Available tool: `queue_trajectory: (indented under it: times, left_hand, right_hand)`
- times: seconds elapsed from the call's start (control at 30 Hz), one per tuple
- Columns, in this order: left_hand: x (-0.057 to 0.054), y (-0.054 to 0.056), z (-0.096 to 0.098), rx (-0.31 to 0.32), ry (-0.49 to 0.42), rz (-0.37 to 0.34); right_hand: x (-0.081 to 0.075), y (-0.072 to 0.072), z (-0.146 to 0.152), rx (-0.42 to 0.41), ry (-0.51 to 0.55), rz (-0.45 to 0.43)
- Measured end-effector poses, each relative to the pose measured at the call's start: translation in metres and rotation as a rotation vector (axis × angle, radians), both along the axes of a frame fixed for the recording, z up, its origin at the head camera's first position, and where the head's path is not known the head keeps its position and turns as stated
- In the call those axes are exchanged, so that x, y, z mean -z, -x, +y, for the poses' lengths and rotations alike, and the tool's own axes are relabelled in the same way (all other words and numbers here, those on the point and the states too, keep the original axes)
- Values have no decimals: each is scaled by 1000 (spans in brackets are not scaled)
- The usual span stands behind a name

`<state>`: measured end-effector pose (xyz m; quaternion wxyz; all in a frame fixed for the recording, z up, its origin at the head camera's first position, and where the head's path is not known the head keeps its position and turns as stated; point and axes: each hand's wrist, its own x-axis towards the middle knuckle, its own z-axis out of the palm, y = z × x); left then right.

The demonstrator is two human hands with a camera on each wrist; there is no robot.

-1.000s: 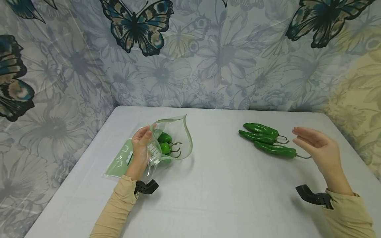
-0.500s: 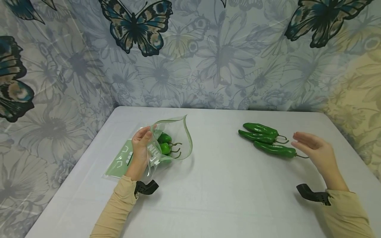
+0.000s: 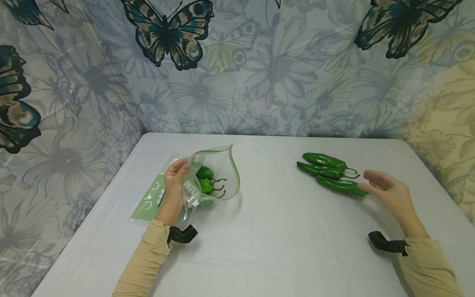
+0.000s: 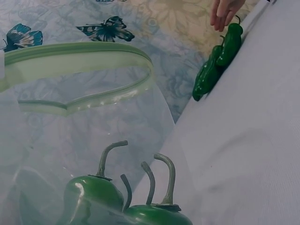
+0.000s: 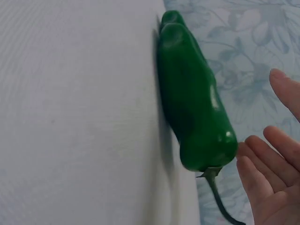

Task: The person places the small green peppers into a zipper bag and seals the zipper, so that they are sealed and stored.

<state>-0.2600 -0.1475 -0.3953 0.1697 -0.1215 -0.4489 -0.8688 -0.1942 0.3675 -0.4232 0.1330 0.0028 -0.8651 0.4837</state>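
Note:
My left hand (image 3: 174, 177) grips the mouth edge of a clear plastic zip bag (image 3: 150, 202) with green printing, holding it partly raised with its opening towards the right. Inside it lie several green peppers (image 3: 205, 172), their stems pointing at the opening; the left wrist view shows these peppers (image 4: 91, 199) below the bag's green zip rim (image 4: 108, 51). My right hand (image 3: 389, 200) is beside the stem end of the nearest loose green pepper (image 3: 339, 185), covering its stem in the head view. Its fingers are extended, and the right wrist view shows this pepper (image 5: 192, 93) not gripped.
Two other loose green peppers (image 3: 323, 170) lie close behind the nearest one on the white tabletop (image 3: 267, 231). A cloth with butterflies and flowers (image 3: 274, 82) hangs behind the table. Black wrist mounts (image 3: 387, 243) sit at both sleeves.
My right hand has moved left and slightly down towards the nearest loose pepper, its thumb spreading away from the fingers. The left hand and bag have stayed in place.

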Motion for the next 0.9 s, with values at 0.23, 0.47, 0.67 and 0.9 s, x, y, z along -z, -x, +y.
queue_trajectory:
  times: [0.23,0.47,0.67,0.9]
  left_hand:
    - [0,0,0,-2,16,7]
    - [1,1,-1,-5,9,13]
    - [1,2,-1,6,6,24]
    - [1,2,-1,7,-2,18]
  right_hand:
    - [2,-5,-1,25,-109,-63]
    - [4,-2,1,-12,-174,-162]
    - [1,-1,-1,-54,-213,-215]
    - [1,0,-3,-61,-289,-231]
